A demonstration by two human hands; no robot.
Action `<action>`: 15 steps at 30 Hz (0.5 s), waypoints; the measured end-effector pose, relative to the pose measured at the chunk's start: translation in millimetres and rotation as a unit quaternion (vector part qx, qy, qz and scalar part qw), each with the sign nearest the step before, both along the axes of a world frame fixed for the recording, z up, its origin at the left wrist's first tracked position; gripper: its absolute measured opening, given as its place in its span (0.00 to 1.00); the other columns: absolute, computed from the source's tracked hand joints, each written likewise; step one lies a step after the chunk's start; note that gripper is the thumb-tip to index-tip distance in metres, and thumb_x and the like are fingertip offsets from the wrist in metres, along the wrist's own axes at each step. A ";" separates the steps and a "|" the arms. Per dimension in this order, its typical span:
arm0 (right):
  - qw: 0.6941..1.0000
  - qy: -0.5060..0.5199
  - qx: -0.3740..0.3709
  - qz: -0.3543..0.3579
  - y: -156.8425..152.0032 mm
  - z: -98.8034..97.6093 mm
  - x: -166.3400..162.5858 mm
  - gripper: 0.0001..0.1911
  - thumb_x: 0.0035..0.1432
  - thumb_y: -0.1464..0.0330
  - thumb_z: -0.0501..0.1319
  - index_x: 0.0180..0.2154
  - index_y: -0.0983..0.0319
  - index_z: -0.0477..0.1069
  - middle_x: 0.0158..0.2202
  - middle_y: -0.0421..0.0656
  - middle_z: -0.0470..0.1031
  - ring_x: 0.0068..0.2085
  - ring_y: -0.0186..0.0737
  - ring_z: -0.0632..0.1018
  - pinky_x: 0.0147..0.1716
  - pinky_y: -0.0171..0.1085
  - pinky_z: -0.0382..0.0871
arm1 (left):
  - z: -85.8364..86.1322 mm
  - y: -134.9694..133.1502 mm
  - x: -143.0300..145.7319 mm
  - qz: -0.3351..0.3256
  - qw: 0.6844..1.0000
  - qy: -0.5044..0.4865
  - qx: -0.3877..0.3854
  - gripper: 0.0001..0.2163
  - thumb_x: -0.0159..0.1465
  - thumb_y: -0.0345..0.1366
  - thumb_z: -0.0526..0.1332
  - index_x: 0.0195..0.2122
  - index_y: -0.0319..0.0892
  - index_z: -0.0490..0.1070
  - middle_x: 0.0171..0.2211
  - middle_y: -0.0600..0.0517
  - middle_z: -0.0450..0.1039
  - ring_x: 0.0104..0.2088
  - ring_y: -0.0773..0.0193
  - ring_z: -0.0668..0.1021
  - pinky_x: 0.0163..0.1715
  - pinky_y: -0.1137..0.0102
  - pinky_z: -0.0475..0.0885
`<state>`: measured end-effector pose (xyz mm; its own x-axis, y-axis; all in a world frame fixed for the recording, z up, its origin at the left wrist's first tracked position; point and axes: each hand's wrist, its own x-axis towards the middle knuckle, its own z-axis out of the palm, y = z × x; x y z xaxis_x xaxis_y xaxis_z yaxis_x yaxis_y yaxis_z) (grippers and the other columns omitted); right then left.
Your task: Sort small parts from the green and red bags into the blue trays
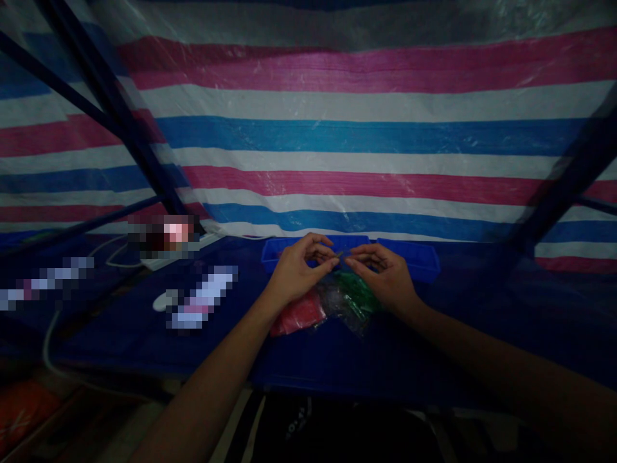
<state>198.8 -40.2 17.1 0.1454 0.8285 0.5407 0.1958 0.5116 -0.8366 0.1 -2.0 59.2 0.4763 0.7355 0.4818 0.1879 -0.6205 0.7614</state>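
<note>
Small piece (340, 254) between your hands
Your left hand (301, 263) pinches it, direction and long axis too small to tell; your right hand (388, 270) curls narrow, hold unclear.

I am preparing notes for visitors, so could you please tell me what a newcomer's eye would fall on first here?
Probably the striped sheet, pink, white and blue, which fills the background behind the table. Next, the left hand and right hand almost meet near the middle, before the blue trays. Just below them in view lie a red packet and a green packet.
</note>
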 end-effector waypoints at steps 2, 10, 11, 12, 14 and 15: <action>1.000 -0.024 0.006 -0.015 1.5 -0.4 1.4 0.12 0.58 0.60 0.69 0.41 0.60 0.77 0.39 0.45 0.82 0.35 0.41 0.80 0.37 0.42 0.76 | 0.2 1.3 -0.8 0.010 1.000 0.006 0.015 0.13 0.64 0.38 0.66 0.48 0.44 0.69 0.41 0.48 0.80 0.40 0.60 0.82 0.47 0.62 0.77; 0.956 -0.229 0.118 -0.138 22.5 2.6 33.5 0.07 0.62 0.66 0.64 0.41 0.56 0.79 0.38 0.43 0.80 0.39 0.46 0.78 0.42 0.46 0.73 | 1.0 8.7 -11.2 0.078 0.980 0.126 0.133 0.09 0.69 0.35 0.60 0.50 0.44 0.74 0.43 0.49 0.81 0.44 0.59 0.82 0.49 0.62 0.74; 0.949 -0.248 0.130 -0.144 26.2 3.3 38.9 0.07 0.62 0.67 0.64 0.41 0.56 0.79 0.39 0.44 0.80 0.42 0.47 0.78 0.46 0.47 0.72 | 0.3 9.5 -12.1 0.081 0.977 0.135 0.146 0.09 0.69 0.35 0.60 0.48 0.44 0.74 0.43 0.49 0.81 0.43 0.60 0.81 0.48 0.62 0.74; 0.942 -0.267 0.140 -0.150 29.9 4.0 43.8 0.07 0.63 0.67 0.63 0.42 0.56 0.79 0.39 0.44 0.80 0.44 0.48 0.77 0.48 0.48 0.71 | -0.5 10.4 -12.8 0.083 0.974 0.145 0.156 0.08 0.69 0.35 0.60 0.47 0.44 0.75 0.43 0.49 0.81 0.43 0.59 0.81 0.48 0.62 0.74; 0.928 -0.307 0.141 -0.159 36.5 4.6 51.6 0.08 0.63 0.66 0.63 0.43 0.55 0.79 0.39 0.44 0.81 0.46 0.51 0.76 0.49 0.50 0.71 | -2.5 12.2 -14.0 0.082 0.968 0.166 0.170 0.08 0.69 0.35 0.59 0.45 0.44 0.76 0.43 0.49 0.80 0.44 0.59 0.81 0.48 0.62 0.73; 0.921 -0.330 0.139 -0.155 39.1 4.6 54.3 0.09 0.63 0.65 0.64 0.44 0.55 0.79 0.40 0.45 0.81 0.48 0.52 0.75 0.50 0.52 0.71 | -3.6 13.1 -14.5 0.081 0.965 0.177 0.173 0.08 0.69 0.36 0.59 0.45 0.44 0.76 0.43 0.49 0.80 0.44 0.59 0.81 0.49 0.62 0.73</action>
<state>253.1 -1.1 21.7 -0.0850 0.6187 0.7810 0.7878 0.5216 -0.3275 -14.4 11.1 55.5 0.5495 0.6377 0.5398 0.5140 -0.7674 0.3833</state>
